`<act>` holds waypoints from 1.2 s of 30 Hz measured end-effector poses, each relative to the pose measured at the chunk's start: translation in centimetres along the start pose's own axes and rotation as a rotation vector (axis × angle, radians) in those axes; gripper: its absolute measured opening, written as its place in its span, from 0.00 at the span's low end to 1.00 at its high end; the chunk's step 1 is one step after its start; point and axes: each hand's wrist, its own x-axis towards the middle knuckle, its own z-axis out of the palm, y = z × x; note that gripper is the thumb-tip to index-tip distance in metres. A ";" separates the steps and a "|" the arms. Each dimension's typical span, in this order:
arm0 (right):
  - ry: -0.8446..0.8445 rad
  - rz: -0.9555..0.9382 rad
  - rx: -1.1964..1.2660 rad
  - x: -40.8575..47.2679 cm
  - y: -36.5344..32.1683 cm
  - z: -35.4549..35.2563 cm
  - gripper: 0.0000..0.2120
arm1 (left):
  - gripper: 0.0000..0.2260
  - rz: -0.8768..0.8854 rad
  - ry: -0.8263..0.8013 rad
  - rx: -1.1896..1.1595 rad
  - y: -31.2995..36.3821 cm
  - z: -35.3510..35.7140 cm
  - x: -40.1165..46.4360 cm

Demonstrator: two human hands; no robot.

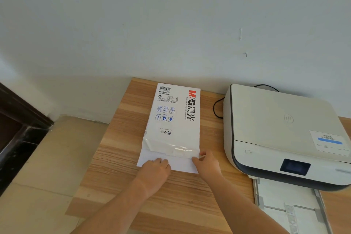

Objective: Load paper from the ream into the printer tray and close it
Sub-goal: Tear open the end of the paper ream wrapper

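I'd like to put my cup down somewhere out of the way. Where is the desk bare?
Bare wood lies left of the paper ream, and at the near edge of the desk. It is crowded by the printer and its open tray.

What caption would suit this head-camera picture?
Both hands, left hand and right hand, at the ream's open end; printer tray pulled out.

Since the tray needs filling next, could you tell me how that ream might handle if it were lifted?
The ream is thin and flat, so probably light and somewhat floppy. Its near end is open, with sheets exposed under the left hand and right hand, so tilting may spill them. The glossy wrapper looks slippery.
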 end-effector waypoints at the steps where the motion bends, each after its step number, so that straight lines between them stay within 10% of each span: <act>1: -0.008 0.048 0.051 0.1 -0.1 0.0 0.17 | 0.17 -0.005 0.018 0.004 0.0 -0.1 0.0; 15: -0.048 0.231 0.406 -0.1 -0.2 0.4 0.22 | 0.20 -0.632 0.029 -0.343 -2.9 -3.1 -2.0; 21: -0.040 0.238 0.421 -0.2 0.0 0.5 0.20 | 0.18 -0.895 0.047 -1.012 -4.1 -2.5 -1.1; 36: -0.052 0.173 0.242 -1.0 1.2 0.3 0.17 | 0.12 -0.907 0.032 -1.185 -4.9 -2.7 -1.5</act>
